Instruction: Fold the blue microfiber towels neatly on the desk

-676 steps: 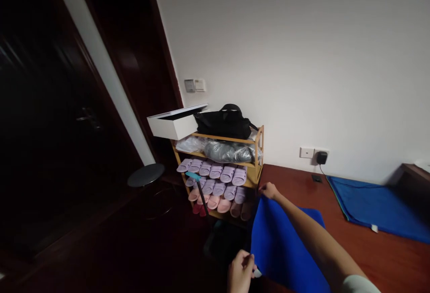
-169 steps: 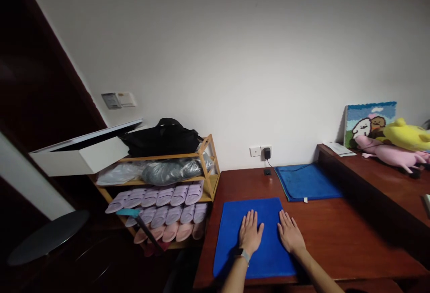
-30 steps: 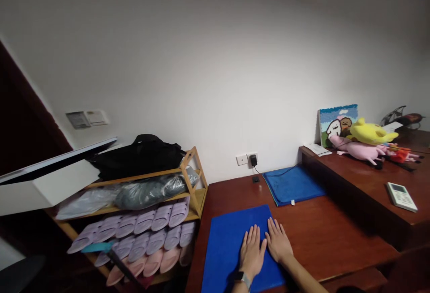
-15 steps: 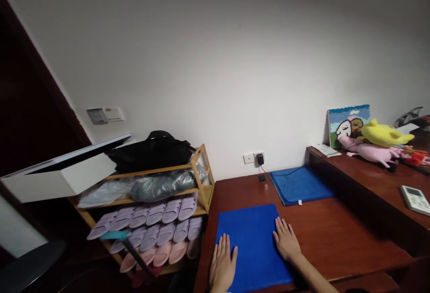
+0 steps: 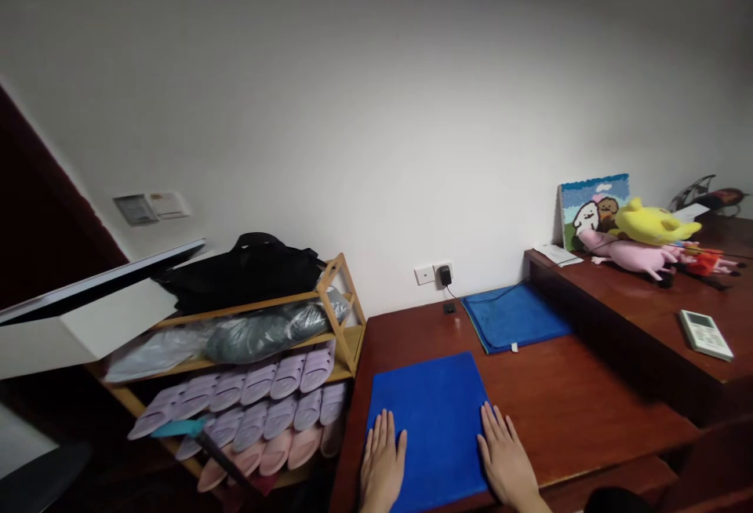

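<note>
A bright blue cloth (image 5: 432, 427) lies flat on the brown wooden table (image 5: 576, 411) in front of me. My left hand (image 5: 382, 458) rests palm down on the cloth's left edge, fingers stretched forward and the thumb apart. At the right edge of the cloth my right hand (image 5: 504, 454) also lies flat, fingers pointing forward. Neither hand grips anything. Farther back on the table is a second, folded blue cloth (image 5: 521, 317) with a small white tag on its near edge.
A wooden rack (image 5: 347, 325) on the left holds slippers (image 5: 259, 380) in several rows and a black bag (image 5: 247, 274). On the raised ledge at right are plush toys (image 5: 652, 223), a picture (image 5: 594, 207) and a white remote-like device (image 5: 706, 334). A black plug (image 5: 445, 274) sits in the wall socket.
My right hand has slid nearer to me along the cloth's right edge. The left hand stays flat at the left edge. The view has turned slightly to the right.
</note>
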`<control>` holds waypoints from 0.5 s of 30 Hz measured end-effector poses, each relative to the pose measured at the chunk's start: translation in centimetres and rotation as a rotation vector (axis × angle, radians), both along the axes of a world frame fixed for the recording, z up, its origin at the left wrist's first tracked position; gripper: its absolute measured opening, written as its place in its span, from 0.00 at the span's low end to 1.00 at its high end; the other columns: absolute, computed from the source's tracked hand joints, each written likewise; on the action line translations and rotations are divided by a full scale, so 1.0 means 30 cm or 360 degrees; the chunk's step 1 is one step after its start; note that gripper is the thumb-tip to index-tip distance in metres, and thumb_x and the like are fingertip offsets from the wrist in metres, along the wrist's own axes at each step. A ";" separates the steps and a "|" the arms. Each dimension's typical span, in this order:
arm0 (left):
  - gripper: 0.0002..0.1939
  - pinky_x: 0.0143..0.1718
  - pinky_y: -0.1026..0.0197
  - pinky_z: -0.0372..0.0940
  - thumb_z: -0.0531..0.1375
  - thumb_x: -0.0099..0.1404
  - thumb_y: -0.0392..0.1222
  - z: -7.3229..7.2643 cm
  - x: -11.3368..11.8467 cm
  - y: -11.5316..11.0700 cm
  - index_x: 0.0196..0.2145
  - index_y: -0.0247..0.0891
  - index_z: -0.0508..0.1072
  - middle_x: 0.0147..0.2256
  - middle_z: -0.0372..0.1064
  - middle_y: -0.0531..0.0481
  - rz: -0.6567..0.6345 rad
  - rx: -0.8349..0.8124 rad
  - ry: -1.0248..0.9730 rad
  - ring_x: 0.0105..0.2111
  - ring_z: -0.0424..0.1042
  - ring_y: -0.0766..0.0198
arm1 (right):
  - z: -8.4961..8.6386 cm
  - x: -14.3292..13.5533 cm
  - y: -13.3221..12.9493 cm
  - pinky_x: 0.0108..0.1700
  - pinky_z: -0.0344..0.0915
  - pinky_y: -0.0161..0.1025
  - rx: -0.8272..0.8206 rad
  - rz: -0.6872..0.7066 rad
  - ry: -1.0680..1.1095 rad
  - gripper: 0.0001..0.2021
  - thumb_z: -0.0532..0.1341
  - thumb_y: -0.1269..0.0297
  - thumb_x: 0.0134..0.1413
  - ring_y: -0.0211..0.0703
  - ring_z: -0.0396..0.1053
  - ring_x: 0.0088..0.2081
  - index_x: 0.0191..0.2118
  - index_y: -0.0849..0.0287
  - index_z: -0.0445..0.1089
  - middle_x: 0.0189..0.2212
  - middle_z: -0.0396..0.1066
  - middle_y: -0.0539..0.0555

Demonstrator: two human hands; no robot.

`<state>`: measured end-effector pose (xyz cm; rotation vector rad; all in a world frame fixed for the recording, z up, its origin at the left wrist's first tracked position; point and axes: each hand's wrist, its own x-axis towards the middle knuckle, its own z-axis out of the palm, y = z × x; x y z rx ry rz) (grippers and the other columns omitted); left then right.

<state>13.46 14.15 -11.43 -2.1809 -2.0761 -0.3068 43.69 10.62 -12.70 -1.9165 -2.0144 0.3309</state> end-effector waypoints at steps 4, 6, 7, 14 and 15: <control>0.32 0.72 0.45 0.54 0.39 0.79 0.52 0.043 0.214 -0.014 0.72 0.34 0.57 0.73 0.50 0.43 -0.0247 -0.0022 -0.0094 0.73 0.52 0.53 | 0.002 0.003 0.000 0.76 0.43 0.54 -0.0007 0.0006 -0.0013 0.33 0.42 0.52 0.73 0.49 0.42 0.76 0.75 0.64 0.49 0.75 0.45 0.53; 0.33 0.72 0.47 0.54 0.39 0.79 0.54 0.055 0.346 -0.033 0.74 0.36 0.54 0.73 0.48 0.45 -0.0480 -0.0101 -0.0137 0.73 0.51 0.54 | -0.005 0.006 -0.001 0.76 0.43 0.54 0.0004 0.0022 -0.0029 0.32 0.42 0.52 0.72 0.50 0.43 0.75 0.74 0.63 0.50 0.74 0.46 0.54; 0.33 0.73 0.48 0.53 0.39 0.79 0.55 0.057 0.401 -0.044 0.74 0.37 0.53 0.74 0.47 0.46 -0.0574 -0.0142 -0.0152 0.73 0.50 0.54 | -0.009 0.008 -0.001 0.76 0.44 0.55 0.0017 0.0036 -0.0038 0.32 0.42 0.53 0.72 0.50 0.43 0.75 0.74 0.62 0.51 0.74 0.46 0.54; 0.33 0.73 0.45 0.52 0.39 0.79 0.56 0.009 0.350 -0.122 0.74 0.38 0.51 0.74 0.47 0.48 -0.0490 -0.0151 -0.0173 0.73 0.50 0.53 | -0.015 0.012 -0.009 0.76 0.44 0.55 0.0063 0.0034 -0.0028 0.32 0.42 0.53 0.72 0.51 0.43 0.75 0.74 0.62 0.52 0.74 0.47 0.55; 0.33 0.72 0.45 0.53 0.40 0.79 0.56 -0.002 0.290 -0.133 0.74 0.38 0.52 0.74 0.48 0.48 -0.0425 -0.0147 -0.0147 0.73 0.51 0.52 | -0.012 0.013 -0.011 0.76 0.44 0.55 0.0062 0.0031 -0.0017 0.32 0.42 0.53 0.72 0.51 0.43 0.75 0.74 0.63 0.52 0.74 0.47 0.55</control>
